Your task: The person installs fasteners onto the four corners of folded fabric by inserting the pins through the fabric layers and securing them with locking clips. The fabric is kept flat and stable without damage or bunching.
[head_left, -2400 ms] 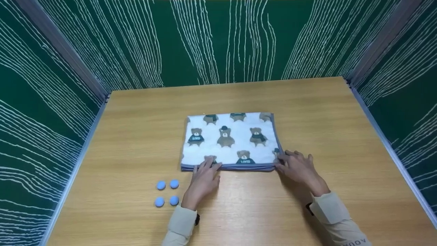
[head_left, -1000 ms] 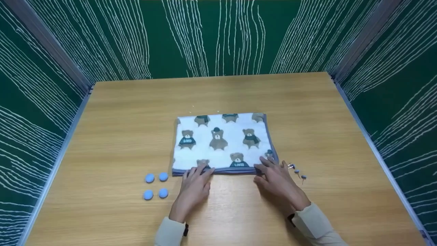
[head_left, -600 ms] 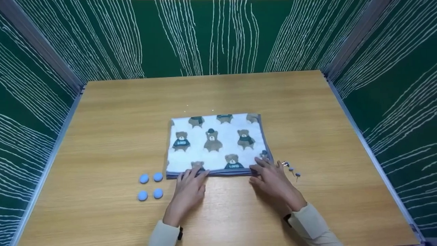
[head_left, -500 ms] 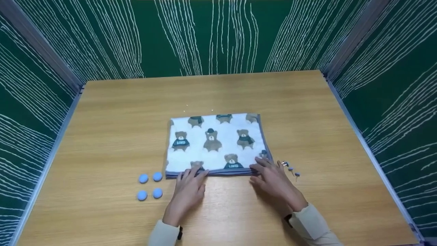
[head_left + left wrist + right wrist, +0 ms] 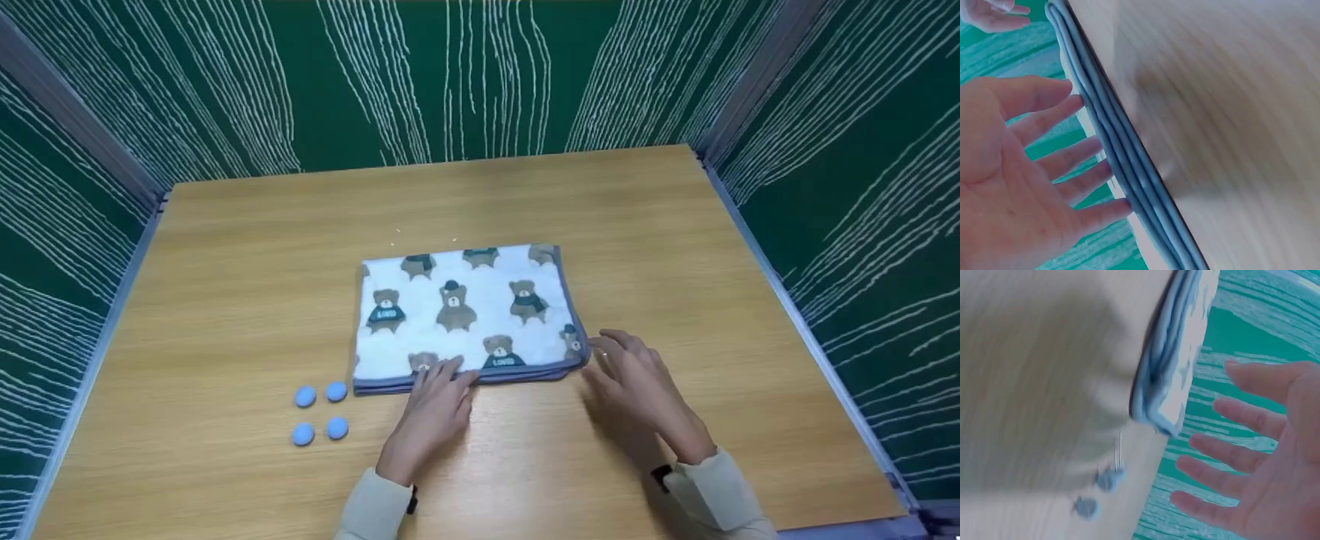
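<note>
A folded white cloth (image 5: 480,315) with brown bears and a grey-blue edge lies on the table. My left hand (image 5: 433,412) rests its fingertips on the cloth's near edge; in the left wrist view the spread fingers of that hand (image 5: 1033,163) touch the stacked folds (image 5: 1123,146). At the near right corner my right hand (image 5: 641,382) has its fingers extended beside the cloth. The right wrist view has the hand (image 5: 1258,461) apart from the cloth's corner (image 5: 1157,405), with blue-headed pins (image 5: 1107,480) on the table close by. The head view hides those pins behind the right hand.
Several round blue pieces (image 5: 337,428) lie on the table (image 5: 225,300) left of my left hand. Tiny white specks lie behind the cloth. Green panels (image 5: 360,90) with white lines stand at the back and both sides, joined by grey frame posts.
My right hand has moved off the cloth's near edge to the right, over where the pins showed. My left hand has shifted slightly right along the edge. The head view has shifted a little.
</note>
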{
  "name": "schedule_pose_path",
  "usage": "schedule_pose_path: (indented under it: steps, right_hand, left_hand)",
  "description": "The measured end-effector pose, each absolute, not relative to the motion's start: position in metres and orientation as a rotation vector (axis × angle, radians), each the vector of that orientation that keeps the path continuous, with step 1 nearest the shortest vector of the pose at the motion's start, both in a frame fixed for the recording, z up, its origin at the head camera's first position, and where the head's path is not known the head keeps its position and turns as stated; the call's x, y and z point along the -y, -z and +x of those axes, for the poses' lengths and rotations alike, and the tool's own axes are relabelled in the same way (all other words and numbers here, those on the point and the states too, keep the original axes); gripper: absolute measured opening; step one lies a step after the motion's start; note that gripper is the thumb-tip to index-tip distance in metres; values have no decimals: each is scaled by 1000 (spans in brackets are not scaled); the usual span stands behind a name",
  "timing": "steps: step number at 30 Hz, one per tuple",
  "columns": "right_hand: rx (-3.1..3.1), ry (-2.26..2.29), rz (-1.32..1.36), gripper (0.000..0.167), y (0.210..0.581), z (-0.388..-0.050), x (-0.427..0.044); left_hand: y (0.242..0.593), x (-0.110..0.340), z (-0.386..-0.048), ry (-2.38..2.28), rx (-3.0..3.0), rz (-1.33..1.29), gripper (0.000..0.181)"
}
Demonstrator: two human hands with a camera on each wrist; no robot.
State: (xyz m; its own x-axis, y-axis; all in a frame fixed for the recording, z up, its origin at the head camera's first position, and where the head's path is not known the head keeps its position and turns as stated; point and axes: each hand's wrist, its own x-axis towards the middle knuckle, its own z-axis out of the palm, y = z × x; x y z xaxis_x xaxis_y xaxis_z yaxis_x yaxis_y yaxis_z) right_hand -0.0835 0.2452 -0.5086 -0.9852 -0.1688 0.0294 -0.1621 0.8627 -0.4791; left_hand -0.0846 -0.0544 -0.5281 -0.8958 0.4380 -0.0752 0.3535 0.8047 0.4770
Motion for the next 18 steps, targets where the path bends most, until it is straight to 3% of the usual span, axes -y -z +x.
schedule_pose_path:
  steps: [18]
  right_hand:
    - [-2969, 695, 62, 34, 511, -75, -293]
  left_hand:
    - [527, -13, -97, -599, -2737, 912, 32]
